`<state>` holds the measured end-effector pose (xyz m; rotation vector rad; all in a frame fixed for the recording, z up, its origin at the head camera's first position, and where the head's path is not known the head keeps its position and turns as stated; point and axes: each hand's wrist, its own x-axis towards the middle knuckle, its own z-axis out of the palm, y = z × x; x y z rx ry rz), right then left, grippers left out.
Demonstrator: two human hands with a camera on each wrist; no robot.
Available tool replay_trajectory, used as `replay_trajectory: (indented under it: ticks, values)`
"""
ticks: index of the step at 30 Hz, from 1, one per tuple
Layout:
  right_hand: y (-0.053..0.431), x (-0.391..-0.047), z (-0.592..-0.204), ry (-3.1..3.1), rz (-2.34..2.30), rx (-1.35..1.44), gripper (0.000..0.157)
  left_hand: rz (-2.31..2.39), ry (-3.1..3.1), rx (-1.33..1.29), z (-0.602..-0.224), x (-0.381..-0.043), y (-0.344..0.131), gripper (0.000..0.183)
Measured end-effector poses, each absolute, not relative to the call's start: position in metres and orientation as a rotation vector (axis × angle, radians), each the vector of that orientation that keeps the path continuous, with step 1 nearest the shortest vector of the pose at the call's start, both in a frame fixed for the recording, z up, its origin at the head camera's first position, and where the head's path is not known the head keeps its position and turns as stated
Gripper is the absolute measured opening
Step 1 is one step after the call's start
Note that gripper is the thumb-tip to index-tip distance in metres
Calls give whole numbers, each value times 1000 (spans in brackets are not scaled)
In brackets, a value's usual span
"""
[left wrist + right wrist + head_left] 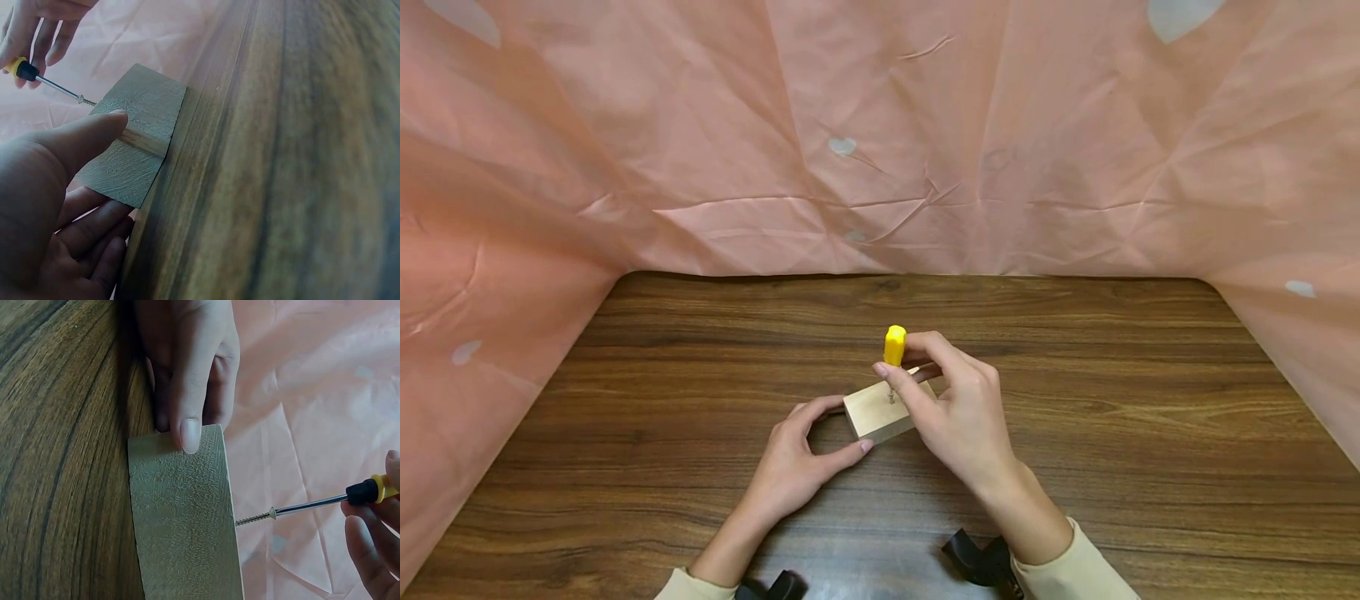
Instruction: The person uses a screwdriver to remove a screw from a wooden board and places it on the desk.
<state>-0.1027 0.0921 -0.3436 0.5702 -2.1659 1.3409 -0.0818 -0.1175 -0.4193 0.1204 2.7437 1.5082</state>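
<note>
A pale wooden block (867, 412) lies on the table near the middle of the head view. My left hand (797, 462) grips its left end, thumb on the near side and fingers on the far side. Above the block, my right hand (966, 408) pinches a yellow-handled screwdriver (894, 344) with a black collar. In the right wrist view the metal shaft (309, 504) meets the head of a screw (253, 519), which stands upright in the block's top face with much of its thread showing. The left wrist view shows the same screw (87, 101) beyond my left thumb.
Dark wood-grain table (1150, 417) extends all around the block. A pink curtain (1037, 167) with pale heart shapes hangs along the back and both sides. Black wrist-worn devices (977, 557) show below both hands at the near edge.
</note>
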Motion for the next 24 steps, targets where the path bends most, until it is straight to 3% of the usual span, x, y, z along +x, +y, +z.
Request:
replay_trajectory:
  ticks: [16,24]
  values:
    - [92,-102,-346,-2190,1335,532,19,1506,2727,84,-420,-81,-118,59]
    - [93,-103,-347,-2155,1396,503,37,1503,2745,119,-419,-80,-117,58]
